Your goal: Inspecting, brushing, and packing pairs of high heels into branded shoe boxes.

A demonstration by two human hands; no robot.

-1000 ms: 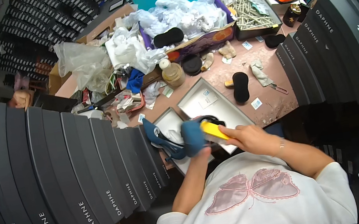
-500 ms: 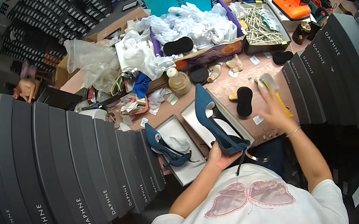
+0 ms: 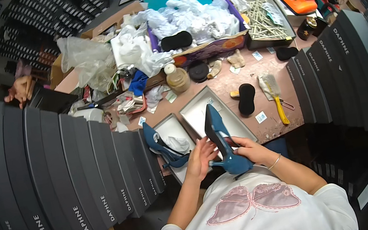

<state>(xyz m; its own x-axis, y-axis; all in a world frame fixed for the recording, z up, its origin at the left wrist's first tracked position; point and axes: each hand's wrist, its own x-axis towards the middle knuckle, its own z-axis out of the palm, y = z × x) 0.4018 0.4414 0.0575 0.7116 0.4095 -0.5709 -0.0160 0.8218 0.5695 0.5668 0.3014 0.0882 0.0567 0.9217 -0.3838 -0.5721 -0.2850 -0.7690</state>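
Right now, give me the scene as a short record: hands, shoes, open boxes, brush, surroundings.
Right hand: gripping a teal shoe, toe pointing away from the person
Left hand: fingers spread beside that shoe; contact unclear
Second teal shoe: at the left open box, toe past its rim
Right open box: partly hidden by the held shoe
Yellow-handled brush: on the table, right of a black pad
Sides: dark grey boxes stacked left and right

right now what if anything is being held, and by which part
The right hand holds a blue shoe near its heel end. The left hand is open beside it; contact is unclear.
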